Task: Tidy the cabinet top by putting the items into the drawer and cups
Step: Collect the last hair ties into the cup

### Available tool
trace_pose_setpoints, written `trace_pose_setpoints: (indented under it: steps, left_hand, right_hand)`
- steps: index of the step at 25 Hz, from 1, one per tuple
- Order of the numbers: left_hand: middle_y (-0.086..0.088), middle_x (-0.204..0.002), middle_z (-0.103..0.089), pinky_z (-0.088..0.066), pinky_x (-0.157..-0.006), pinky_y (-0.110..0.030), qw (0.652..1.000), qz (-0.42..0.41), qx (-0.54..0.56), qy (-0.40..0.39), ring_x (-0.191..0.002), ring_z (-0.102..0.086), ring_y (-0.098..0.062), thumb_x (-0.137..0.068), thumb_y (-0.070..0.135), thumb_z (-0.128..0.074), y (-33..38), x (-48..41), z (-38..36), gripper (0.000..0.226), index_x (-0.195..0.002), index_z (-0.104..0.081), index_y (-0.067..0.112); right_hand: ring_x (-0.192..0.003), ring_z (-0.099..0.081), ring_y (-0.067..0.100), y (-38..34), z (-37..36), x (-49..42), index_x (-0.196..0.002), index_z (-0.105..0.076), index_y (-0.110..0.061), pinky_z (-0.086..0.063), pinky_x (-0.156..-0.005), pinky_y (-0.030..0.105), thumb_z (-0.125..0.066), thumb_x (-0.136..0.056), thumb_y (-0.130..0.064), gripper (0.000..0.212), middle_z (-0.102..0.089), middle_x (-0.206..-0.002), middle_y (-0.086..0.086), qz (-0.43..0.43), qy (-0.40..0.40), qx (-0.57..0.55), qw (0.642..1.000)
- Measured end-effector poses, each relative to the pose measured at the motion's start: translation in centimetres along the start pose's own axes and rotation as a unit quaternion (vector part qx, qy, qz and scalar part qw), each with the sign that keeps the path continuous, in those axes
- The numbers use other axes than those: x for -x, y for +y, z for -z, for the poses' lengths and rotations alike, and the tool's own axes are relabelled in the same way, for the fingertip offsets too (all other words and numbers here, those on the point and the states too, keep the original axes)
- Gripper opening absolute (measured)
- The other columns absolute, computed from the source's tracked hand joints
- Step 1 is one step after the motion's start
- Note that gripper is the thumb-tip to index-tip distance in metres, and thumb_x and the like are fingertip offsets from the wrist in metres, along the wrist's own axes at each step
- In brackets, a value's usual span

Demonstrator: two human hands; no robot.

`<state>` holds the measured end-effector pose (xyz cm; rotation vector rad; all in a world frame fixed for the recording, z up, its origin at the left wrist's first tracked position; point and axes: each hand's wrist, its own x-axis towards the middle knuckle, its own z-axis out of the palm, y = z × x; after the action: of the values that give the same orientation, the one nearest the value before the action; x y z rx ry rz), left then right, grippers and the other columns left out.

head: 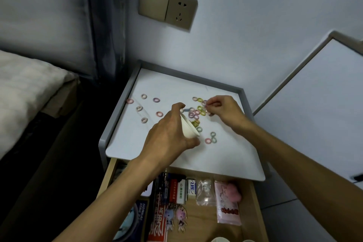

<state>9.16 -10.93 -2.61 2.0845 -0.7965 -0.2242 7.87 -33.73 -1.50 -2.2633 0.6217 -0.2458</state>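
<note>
Head view looks down on a grey-rimmed bedside cabinet whose white tabletop (172, 88) is strewn with small pastel hair ties (197, 113). Most of them cluster near the middle, between the two hands. A few lie apart toward the left rim, among them a pink tie (130, 101) and a purple tie (156, 100). The left hand (169, 133) grips a white paper cup (188, 126), fingers curled round its wall. The cup is tipped on its side with the mouth facing the cluster, and some ties lie right at its rim. The right hand (225, 111) hovers over the far side of the cluster, its thumb and fingers pinched together on one tie. Below the tabletop the wooden drawer (253, 198) stands open, holding a pink packet (227, 208), a clear plastic bag (205, 192), a white eraser (191, 187) and two figure keychains (175, 217).
</note>
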Motion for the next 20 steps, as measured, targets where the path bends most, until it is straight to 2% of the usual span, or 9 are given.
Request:
trace_pose_setpoints:
  steps: [1, 3, 5, 7, 10, 12, 16, 18, 20]
  left_hand:
    - [0.001, -0.124, -0.058, -0.045, -0.073, -0.027, 1.000, 0.002, 0.004, 0.001, -0.094, -0.056, -0.016, -0.068, 0.043, -0.083, 0.0, -0.1, 0.1, 0.094, -0.142, -0.026, 0.031]
    - [0.003, -0.124, -0.059, -0.047, -0.074, -0.029, 1.000, 0.009, 0.020, 0.007, -0.098, -0.060, -0.018, -0.067, 0.042, -0.084, 0.0, -0.4, 0.1, 0.094, -0.140, -0.026, 0.032]
    - [0.006, -0.124, -0.061, -0.051, -0.078, -0.032, 0.999, 0.011, 0.037, 0.015, -0.100, -0.062, -0.018, -0.065, 0.041, -0.084, 0.1, -0.6, 0.2, 0.093, -0.139, -0.027, 0.032]
    - [0.008, -0.124, -0.062, -0.052, -0.082, -0.033, 0.999, 0.011, 0.043, 0.021, -0.103, -0.063, -0.017, -0.066, 0.040, -0.084, 0.2, -0.6, 0.2, 0.093, -0.139, -0.027, 0.032]
    - [0.006, -0.119, -0.060, -0.049, -0.076, -0.031, 0.999, 0.010, 0.034, 0.031, -0.101, -0.060, -0.019, -0.066, 0.040, -0.083, 0.0, -0.5, 0.5, 0.092, -0.138, -0.027, 0.032]
    - [0.003, -0.121, -0.058, -0.043, -0.072, -0.028, 0.999, 0.013, 0.024, 0.035, -0.097, -0.056, -0.018, -0.065, 0.041, -0.084, -0.1, -0.4, 0.8, 0.095, -0.140, -0.026, 0.031]
    - [0.003, -0.124, -0.058, -0.040, -0.073, -0.026, 0.999, 0.022, 0.024, 0.040, -0.095, -0.054, -0.016, -0.066, 0.042, -0.083, -0.2, -0.5, 1.4, 0.095, -0.140, -0.026, 0.031]
    - [0.004, -0.123, -0.058, -0.039, -0.074, -0.026, 0.999, 0.022, 0.024, 0.043, -0.093, -0.052, -0.013, -0.066, 0.044, -0.083, -0.2, -0.6, 1.7, 0.094, -0.140, -0.026, 0.032]
    - [0.004, -0.124, -0.058, -0.039, -0.075, -0.025, 0.998, 0.023, 0.024, 0.046, -0.098, -0.055, -0.016, -0.066, 0.045, -0.084, -0.3, -0.7, 1.8, 0.094, -0.140, -0.027, 0.032]
  right_hand:
    - [-0.081, -0.071, 0.021, -1.8, 0.5, 0.8, -0.098, -0.070, -0.005, -0.057, -0.077, 0.024, -0.070, -0.086, -0.008, 0.013, -0.074, -0.093, 0.010, 0.023, -0.038, -0.043, 0.998]
    - [-0.082, -0.071, 0.015, -5.4, 0.5, 2.9, -0.100, -0.070, -0.003, -0.057, -0.077, 0.024, -0.069, -0.086, -0.004, 0.014, -0.074, -0.091, 0.007, 0.079, -0.132, -0.075, 0.985]
    - [-0.082, -0.069, 0.004, -7.5, -0.4, 4.7, -0.101, -0.072, -0.007, -0.052, -0.076, 0.017, -0.068, -0.086, -0.003, 0.017, -0.073, -0.088, -0.002, 0.147, -0.209, 0.008, 0.967]
    - [-0.080, -0.066, -0.005, -8.1, -1.1, 5.3, -0.104, -0.075, -0.014, -0.048, -0.074, 0.011, -0.067, -0.085, -0.003, 0.023, -0.071, -0.085, -0.015, 0.194, -0.226, 0.104, 0.949]
    - [-0.084, -0.069, 0.003, -8.0, -0.2, 3.8, -0.100, -0.076, -0.012, -0.053, -0.079, 0.017, -0.069, -0.086, -0.005, 0.017, -0.075, -0.091, -0.006, 0.165, -0.165, 0.011, 0.972]
    - [-0.078, -0.069, 0.004, -6.8, 0.7, 1.7, -0.098, -0.075, -0.011, -0.055, -0.074, 0.020, -0.066, -0.088, -0.006, 0.014, -0.075, -0.092, -0.002, 0.124, -0.104, -0.026, 0.986]
    - [-0.077, -0.063, 0.007, -1.6, 1.1, -4.3, -0.114, -0.069, -0.010, -0.050, -0.067, 0.021, -0.069, -0.089, -0.020, 0.027, -0.070, -0.103, 0.005, 0.010, -0.045, 0.097, 0.994]
    - [-0.091, -0.060, 0.015, 0.8, 0.6, -6.4, -0.122, -0.063, -0.011, -0.048, -0.078, 0.026, -0.072, -0.086, -0.030, 0.043, -0.064, -0.110, 0.006, -0.057, -0.036, 0.149, 0.987]
    - [-0.108, -0.057, 0.022, 2.3, -0.5, -7.4, -0.124, -0.061, -0.013, -0.043, -0.086, 0.027, -0.074, -0.083, -0.034, 0.048, -0.060, -0.121, 0.007, -0.081, -0.031, 0.188, 0.978]
